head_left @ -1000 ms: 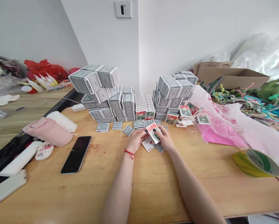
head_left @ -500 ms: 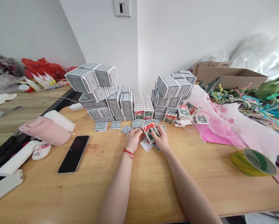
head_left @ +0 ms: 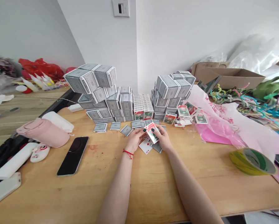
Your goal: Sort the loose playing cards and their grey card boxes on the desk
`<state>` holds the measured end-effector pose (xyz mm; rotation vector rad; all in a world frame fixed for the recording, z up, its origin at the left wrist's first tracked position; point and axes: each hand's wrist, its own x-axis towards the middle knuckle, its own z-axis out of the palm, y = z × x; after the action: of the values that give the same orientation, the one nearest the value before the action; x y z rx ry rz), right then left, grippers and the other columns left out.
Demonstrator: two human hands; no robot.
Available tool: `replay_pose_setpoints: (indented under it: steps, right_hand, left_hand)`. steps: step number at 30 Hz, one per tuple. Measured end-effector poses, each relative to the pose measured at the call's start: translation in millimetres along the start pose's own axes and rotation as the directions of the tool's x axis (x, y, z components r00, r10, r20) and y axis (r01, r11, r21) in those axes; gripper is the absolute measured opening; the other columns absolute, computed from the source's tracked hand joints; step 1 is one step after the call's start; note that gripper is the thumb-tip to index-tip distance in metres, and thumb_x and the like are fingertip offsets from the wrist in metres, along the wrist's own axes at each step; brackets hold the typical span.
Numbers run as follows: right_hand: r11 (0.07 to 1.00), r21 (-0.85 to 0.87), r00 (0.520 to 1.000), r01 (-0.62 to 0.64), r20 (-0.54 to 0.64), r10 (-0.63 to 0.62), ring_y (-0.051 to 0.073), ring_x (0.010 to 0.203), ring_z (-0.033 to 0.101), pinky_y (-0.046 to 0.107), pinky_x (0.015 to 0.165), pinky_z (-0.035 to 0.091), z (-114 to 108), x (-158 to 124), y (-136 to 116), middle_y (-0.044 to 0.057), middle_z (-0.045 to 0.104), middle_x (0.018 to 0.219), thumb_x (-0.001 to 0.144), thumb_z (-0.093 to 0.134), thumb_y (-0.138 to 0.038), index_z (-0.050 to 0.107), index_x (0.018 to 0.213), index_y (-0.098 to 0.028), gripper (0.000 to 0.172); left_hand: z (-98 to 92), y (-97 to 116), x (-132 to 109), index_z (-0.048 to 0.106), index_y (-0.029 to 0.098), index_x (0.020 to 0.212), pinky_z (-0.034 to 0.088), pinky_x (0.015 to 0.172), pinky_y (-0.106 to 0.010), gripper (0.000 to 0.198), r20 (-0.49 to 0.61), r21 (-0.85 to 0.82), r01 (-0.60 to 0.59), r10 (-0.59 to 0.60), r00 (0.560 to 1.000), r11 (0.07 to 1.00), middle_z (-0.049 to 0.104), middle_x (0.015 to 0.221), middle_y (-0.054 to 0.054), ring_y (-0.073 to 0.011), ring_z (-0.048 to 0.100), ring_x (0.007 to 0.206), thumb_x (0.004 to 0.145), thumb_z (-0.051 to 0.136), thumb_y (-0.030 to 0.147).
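Between both hands is a red and green playing card box [head_left: 152,134], tilted just above the table. My left hand [head_left: 135,139], with a red string at the wrist, is closed with its thumb at the box's upper left edge. My right hand [head_left: 163,138] grips the right side, thumb across the front. Beneath the box lie a face-up playing card [head_left: 145,146] with red marks and some face-down cards [head_left: 157,147]. Behind the hands are small piles of loose cards [head_left: 126,130] and two rows of stacked card boxes [head_left: 138,107].
Folded-card stacks rise at the left [head_left: 81,79] and right [head_left: 168,87]. More card boxes [head_left: 183,111] lie by pink plastic [head_left: 214,133]. A phone [head_left: 73,155], a pink tumbler [head_left: 44,132] and a yellow tape roll [head_left: 251,161] sit on the wooden table [head_left: 88,199].
The card box has tilted, and its front now catches more light. My left thumb has come onto its upper left edge. The view has shifted slightly.
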<state>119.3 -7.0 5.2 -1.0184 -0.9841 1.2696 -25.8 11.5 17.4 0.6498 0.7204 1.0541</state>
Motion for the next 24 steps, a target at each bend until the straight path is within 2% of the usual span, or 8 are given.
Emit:
replay_pose_setpoints:
  steps: [7,12,16,20,22,24]
  right_hand:
    - [0.999,-0.016,0.997,0.046,-0.056,-0.047,0.018,0.074,0.062,0.030,0.060,0.052,0,3,3,0.004,0.065,0.100,0.068,0.065,-0.042,0.056,0.110,-0.024,0.047]
    - [0.982,-0.121,0.983,0.148,-0.093,-0.159,0.019,0.075,0.063,0.031,0.065,0.051,3,1,6,0.006,0.066,0.095,0.072,0.062,-0.041,0.050,0.117,-0.023,0.050]
    - [0.946,-0.237,0.964,0.223,-0.089,-0.250,0.020,0.077,0.063,0.033,0.068,0.051,7,-2,10,0.007,0.067,0.095,0.075,0.059,-0.041,0.045,0.122,-0.023,0.052]
    - [0.898,-0.349,0.946,0.267,-0.080,-0.313,0.020,0.078,0.063,0.033,0.070,0.050,12,-5,11,0.007,0.067,0.095,0.076,0.057,-0.039,0.045,0.122,-0.022,0.050]
    - [0.892,-0.369,0.943,0.262,-0.096,-0.317,0.019,0.077,0.063,0.033,0.070,0.050,13,-6,11,0.007,0.067,0.093,0.076,0.058,-0.038,0.046,0.120,-0.022,0.049]
    - [0.913,-0.327,0.951,0.243,-0.106,-0.291,0.019,0.075,0.063,0.032,0.066,0.050,13,-5,11,0.006,0.067,0.091,0.075,0.058,-0.039,0.047,0.119,-0.022,0.048]
  left_hand:
    - [-3.5,-3,1,0.068,0.013,0.086,0.047,0.081,-0.033,0.027,-0.019,-0.007,-0.021,0.021,1.000,1.000,0.070,0.082,-0.009,-0.0176,0.065,0.080,0.062,0.072,0.023]
    - [-2.8,-10,8,0.068,0.012,0.086,0.048,0.081,-0.036,0.028,-0.107,0.071,-0.100,0.107,0.988,0.992,0.070,0.080,-0.008,-0.0194,0.065,0.080,0.062,0.070,0.027]
    - [-2.6,-14,10,0.069,0.012,0.081,0.049,0.077,-0.036,0.026,-0.172,0.216,-0.182,0.221,0.960,0.959,0.070,0.081,-0.008,-0.0198,0.065,0.076,0.063,0.068,0.031]
    - [-4.4,-16,8,0.069,0.013,0.080,0.049,0.073,-0.031,0.024,-0.235,0.494,-0.237,0.391,0.890,0.837,0.070,0.083,-0.009,-0.0189,0.064,0.077,0.066,0.065,0.031]
    - [-5.5,-16,8,0.069,0.013,0.081,0.049,0.071,-0.030,0.023,-0.248,0.563,-0.224,0.421,0.872,0.796,0.070,0.081,-0.009,-0.0189,0.064,0.077,0.067,0.064,0.031]
    - [-6.2,-17,9,0.069,0.013,0.082,0.049,0.070,-0.029,0.023,-0.264,0.541,-0.211,0.402,0.877,0.814,0.070,0.082,-0.010,-0.0189,0.065,0.076,0.067,0.064,0.030]
